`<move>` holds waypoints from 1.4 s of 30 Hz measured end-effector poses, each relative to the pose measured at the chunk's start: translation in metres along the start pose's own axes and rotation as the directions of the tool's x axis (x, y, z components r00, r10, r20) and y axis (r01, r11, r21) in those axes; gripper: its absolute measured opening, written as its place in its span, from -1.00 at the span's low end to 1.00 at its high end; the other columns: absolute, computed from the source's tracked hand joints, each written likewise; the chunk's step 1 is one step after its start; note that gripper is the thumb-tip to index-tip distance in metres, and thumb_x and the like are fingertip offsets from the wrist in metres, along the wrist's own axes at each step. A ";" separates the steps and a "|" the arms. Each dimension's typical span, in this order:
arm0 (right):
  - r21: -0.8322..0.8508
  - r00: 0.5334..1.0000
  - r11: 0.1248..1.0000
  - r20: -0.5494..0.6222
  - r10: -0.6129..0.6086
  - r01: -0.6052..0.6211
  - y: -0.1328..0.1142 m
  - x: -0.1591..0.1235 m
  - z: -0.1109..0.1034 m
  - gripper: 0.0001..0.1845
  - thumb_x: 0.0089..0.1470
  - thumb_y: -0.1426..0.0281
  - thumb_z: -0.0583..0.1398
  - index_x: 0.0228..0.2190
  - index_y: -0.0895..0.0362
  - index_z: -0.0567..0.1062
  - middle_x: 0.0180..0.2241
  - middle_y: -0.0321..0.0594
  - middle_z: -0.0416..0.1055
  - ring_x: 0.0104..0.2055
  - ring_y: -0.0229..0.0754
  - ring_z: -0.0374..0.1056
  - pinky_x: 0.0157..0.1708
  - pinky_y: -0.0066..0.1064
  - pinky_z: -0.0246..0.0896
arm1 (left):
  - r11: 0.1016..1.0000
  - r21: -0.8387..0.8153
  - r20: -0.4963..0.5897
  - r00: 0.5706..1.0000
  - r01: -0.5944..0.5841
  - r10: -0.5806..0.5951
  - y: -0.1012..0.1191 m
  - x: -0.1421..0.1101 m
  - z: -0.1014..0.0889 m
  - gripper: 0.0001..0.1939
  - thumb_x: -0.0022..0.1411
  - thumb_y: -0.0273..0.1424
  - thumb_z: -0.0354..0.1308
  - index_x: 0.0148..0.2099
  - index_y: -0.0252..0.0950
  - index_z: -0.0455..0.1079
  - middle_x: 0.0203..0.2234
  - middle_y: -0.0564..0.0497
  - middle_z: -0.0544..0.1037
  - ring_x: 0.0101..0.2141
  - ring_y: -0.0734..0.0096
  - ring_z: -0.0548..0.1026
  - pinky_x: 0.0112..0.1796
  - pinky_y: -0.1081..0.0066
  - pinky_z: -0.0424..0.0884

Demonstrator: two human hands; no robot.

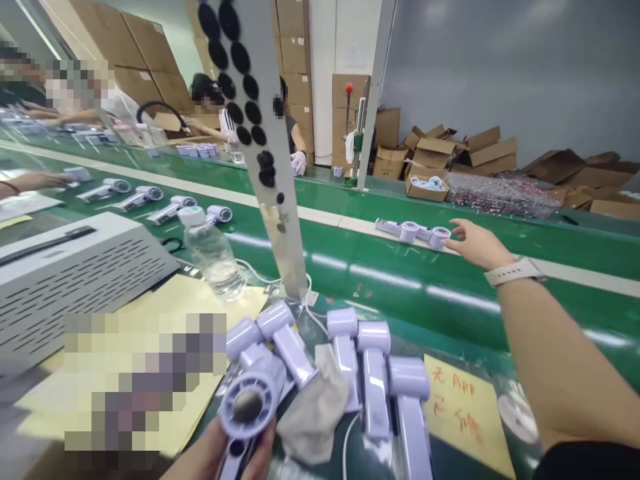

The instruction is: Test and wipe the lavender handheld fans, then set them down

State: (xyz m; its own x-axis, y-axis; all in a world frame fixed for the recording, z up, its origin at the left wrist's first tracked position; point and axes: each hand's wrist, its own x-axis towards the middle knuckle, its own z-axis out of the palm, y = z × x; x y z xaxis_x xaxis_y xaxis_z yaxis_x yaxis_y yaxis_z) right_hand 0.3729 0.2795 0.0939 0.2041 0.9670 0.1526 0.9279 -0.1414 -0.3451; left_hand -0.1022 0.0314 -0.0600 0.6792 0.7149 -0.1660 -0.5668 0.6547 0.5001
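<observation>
My left hand [227,457] sits at the bottom edge, closed round the handle of a pale lilac handheld fan [249,403] whose round head faces the camera. My right hand [477,243], with a white watch strap on the wrist, is stretched out over the green conveyor belt [390,267], fingers spread, just right of two white fans [415,232] lying on the belt. Several more lilac fans [373,373] lie side by side in front of me beside a grey cloth [315,413].
A clear water bottle [213,253] and a grey vented box [70,267] stand at left on yellow paper. A metal upright [273,167] carrying black round pads rises at centre. Other people work along the far side; cardboard boxes [450,153] pile up behind.
</observation>
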 end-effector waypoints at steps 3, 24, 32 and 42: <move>0.103 0.921 0.970 0.305 -0.242 0.221 -0.005 -0.084 0.005 -0.33 -0.09 0.27 0.44 0.11 0.03 0.56 -0.05 -0.11 0.62 -0.04 0.13 0.54 0.01 -0.12 0.45 | 0.993 0.067 0.105 0.990 -0.097 0.090 0.000 0.003 0.002 -0.50 0.20 0.12 0.22 -0.12 -0.21 0.54 -0.52 0.11 0.42 -0.65 0.60 0.33 -0.56 0.53 0.28; 0.798 0.906 0.581 0.116 -0.406 0.158 -0.184 -0.308 0.075 -0.32 0.22 0.19 0.25 0.27 0.09 0.19 0.00 0.00 0.50 -0.22 -0.09 0.54 -0.24 -0.22 0.52 | 0.868 0.149 -0.091 0.868 -0.473 0.488 0.007 -0.022 0.074 -0.35 -0.24 0.22 0.44 -0.35 -0.25 0.53 -0.37 0.00 0.62 -0.28 0.21 0.60 -0.15 0.24 0.56; 0.167 0.847 0.931 0.387 -0.364 0.324 -0.237 -0.342 0.121 -0.73 0.30 0.34 0.16 -0.27 0.32 0.54 -0.36 0.31 0.57 -0.25 0.34 0.55 -0.30 -0.04 0.34 | 0.839 0.130 -0.246 0.803 -0.528 0.544 0.010 -0.052 0.051 -0.29 0.00 0.38 0.15 -0.30 -0.20 0.53 -0.24 -0.12 0.65 0.06 -0.16 0.54 -0.04 -0.06 0.53; 0.696 0.684 0.711 0.569 -0.457 -0.105 -0.210 -0.345 0.099 -0.88 0.33 0.30 0.13 -0.19 0.10 0.35 -0.48 -0.28 0.54 -0.49 -0.16 0.52 -0.42 -0.37 0.40 | 0.747 0.186 -0.290 0.691 -0.639 0.663 0.035 -0.027 0.052 -0.37 0.00 0.29 0.26 -0.33 -0.22 0.49 -0.16 -0.12 0.65 0.12 -0.13 0.52 -0.02 0.00 0.56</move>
State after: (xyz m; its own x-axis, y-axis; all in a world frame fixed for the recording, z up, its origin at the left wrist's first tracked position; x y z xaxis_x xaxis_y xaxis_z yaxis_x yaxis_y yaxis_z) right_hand 0.0771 -0.0038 0.0223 -0.4620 0.8463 -0.2652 0.4209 -0.0540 -0.9055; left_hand -0.1165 0.0221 0.0068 -0.0418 0.9987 -0.0295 -0.7706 -0.0134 0.6372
